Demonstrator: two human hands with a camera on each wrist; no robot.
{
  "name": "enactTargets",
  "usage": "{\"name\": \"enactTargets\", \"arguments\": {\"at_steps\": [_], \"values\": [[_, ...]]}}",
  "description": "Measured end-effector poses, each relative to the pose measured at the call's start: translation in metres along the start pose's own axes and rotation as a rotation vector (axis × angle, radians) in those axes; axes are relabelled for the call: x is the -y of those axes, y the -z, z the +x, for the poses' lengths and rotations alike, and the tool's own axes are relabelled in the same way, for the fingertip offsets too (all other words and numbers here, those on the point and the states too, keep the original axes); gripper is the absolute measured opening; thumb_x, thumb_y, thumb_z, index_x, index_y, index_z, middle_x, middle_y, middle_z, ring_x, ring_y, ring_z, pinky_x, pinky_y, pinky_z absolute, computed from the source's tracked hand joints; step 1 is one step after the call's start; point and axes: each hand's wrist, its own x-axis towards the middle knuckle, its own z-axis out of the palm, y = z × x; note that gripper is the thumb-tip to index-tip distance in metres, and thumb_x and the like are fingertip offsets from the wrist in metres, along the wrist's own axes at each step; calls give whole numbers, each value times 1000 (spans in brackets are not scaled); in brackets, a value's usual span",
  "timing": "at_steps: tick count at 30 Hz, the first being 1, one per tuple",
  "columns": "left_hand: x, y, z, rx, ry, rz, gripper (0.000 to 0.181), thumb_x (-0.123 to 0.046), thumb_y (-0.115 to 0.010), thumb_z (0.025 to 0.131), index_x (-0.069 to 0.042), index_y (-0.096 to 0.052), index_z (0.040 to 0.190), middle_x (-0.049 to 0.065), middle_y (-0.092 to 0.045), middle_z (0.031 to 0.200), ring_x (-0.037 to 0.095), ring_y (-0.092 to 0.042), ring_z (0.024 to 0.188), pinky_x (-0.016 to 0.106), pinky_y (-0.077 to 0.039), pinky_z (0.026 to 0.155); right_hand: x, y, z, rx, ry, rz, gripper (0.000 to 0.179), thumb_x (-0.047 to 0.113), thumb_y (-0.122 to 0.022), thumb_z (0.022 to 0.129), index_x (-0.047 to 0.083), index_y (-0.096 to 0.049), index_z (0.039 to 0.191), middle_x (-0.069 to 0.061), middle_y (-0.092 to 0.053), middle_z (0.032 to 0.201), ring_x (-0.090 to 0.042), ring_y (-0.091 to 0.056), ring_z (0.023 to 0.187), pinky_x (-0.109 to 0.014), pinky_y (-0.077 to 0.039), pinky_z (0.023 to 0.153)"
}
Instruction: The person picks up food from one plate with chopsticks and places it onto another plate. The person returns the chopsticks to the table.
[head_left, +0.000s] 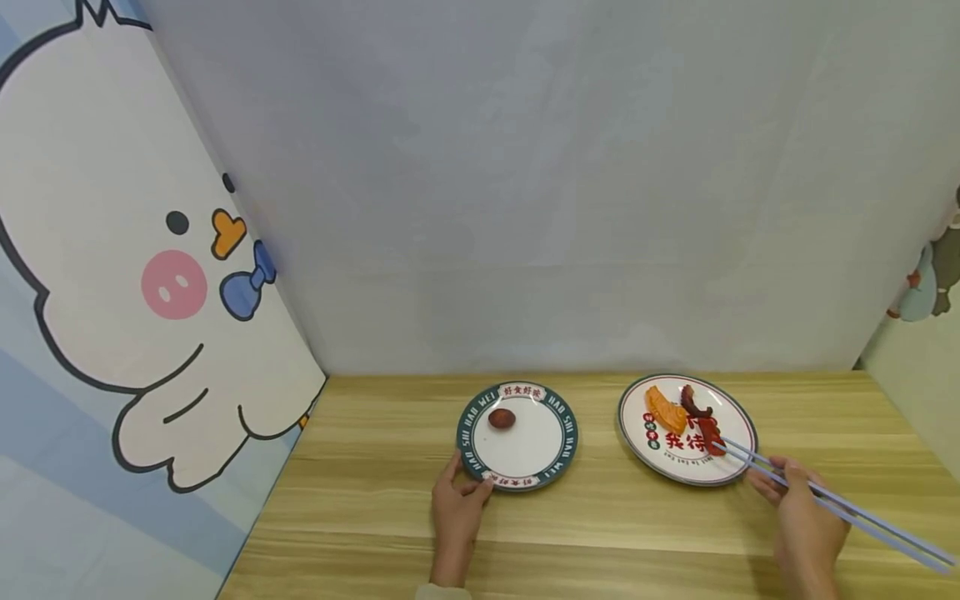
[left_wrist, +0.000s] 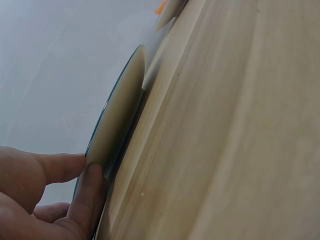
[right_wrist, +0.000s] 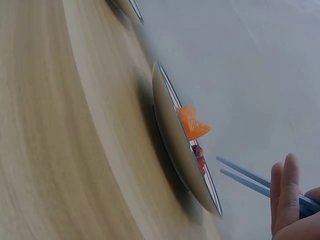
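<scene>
On the left, a round plate (head_left: 524, 476) with a dark green lettered rim holds one small reddish-brown oval piece (head_left: 502, 419). My left hand (head_left: 457, 508) pinches this plate's near left edge; in the left wrist view, fingers (left_wrist: 89, 192) lie against the plate's side (left_wrist: 117, 115). My right hand (head_left: 806, 508) grips a pair of pale blue chopsticks (head_left: 840, 507). Their tips overlap a red food piece (head_left: 711, 437) in the head view, but stand apart and clear of the food in the right wrist view. That white plate (head_left: 693, 472) also bears an orange piece (head_left: 666, 411) and a dark red curled piece (head_left: 693, 402).
Both plates stand on a wood-grain table (head_left: 570, 533), with a stretch of tabletop between them. A pale grey cloth backdrop (head_left: 570, 208) rises behind the table's far edge. At the left hangs a panel with a white cartoon figure (head_left: 97, 208).
</scene>
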Motion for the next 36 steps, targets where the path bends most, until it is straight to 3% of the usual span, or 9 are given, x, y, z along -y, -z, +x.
{"name": "enactTargets", "arguments": {"at_steps": [6,20,27,36], "values": [[1,0,0,8,-9,-1,75,12,-78,85,8,-46,154,29,-55,145,18,-65,87,21,-60,66,3,-7,-4,16,34,64,33,5,-55,108,3,-78,85,-8,-75,77,-17,-77,65,-24,-64,66],[1,0,1,4,-10,6,75,13,-77,85,10,-46,153,29,-56,142,19,-65,88,20,-59,66,-6,-23,-19,88,125,81,26,5,-59,106,-1,-77,90,-9,-77,84,-18,-76,63,-25,-63,63],[-1,-1,0,2,-2,-5,74,13,-77,85,9,-46,153,29,-55,142,20,-64,88,21,-60,66,-15,-35,-29,151,181,-15,28,7,-56,108,2,-77,90,-7,-78,82,-16,-77,65,-24,-63,64],[0,-3,1,-9,24,15,76,11,-78,86,6,-46,154,28,-54,146,20,-65,88,24,-60,66,-33,-50,-43,255,177,-94,27,8,-53,110,7,-75,95,-2,-78,93,-13,-77,70,-24,-64,67]]}}
